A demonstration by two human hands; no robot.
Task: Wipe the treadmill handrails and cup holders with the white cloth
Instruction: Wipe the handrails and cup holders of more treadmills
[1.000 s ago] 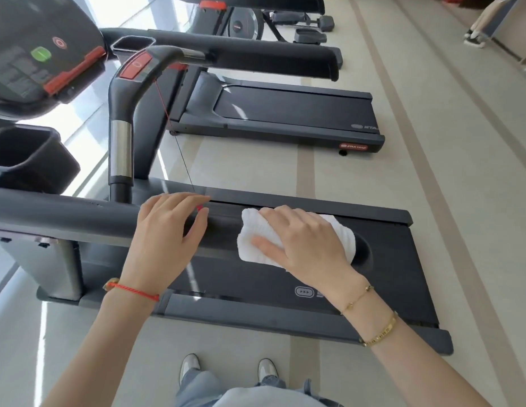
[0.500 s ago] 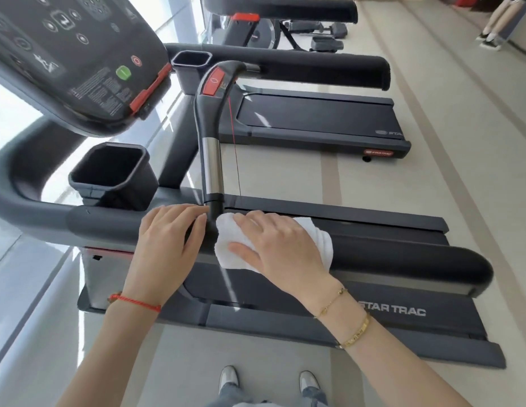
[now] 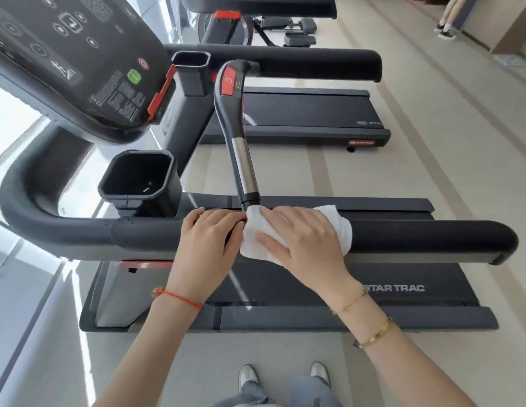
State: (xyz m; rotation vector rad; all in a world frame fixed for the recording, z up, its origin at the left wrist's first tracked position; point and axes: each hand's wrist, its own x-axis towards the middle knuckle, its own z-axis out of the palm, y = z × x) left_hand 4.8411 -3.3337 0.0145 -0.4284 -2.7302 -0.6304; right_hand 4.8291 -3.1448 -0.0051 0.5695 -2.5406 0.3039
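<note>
White cloth (image 3: 297, 233) draped over the black handrail (image 3: 417, 237) of the near treadmill, right where the upright grip bar (image 3: 241, 160) meets the rail. Pressed flat under the right hand (image 3: 303, 239), fingers straight and spread, thumb toward the near side. Left hand (image 3: 209, 242) just beside it on the same rail, fingers laid over the top, relaxed, holding nothing; fingertips almost touching the cloth's edge. Red string bracelet (image 3: 179, 298) on the left wrist, gold chain bracelets (image 3: 370, 336) on the right. Grip bar rising from the rail directly at the cloth's far corner, blocking the way leftward along the top. Square black cup holder (image 3: 138, 177) beyond the left hand, open top, close to the rail. Console (image 3: 74, 60) above it at upper left. Belt deck (image 3: 402, 289) marked STAR TRAC below the rail. Second treadmill (image 3: 303, 113) farther off on the pale floor (image 3: 461, 142).
</note>
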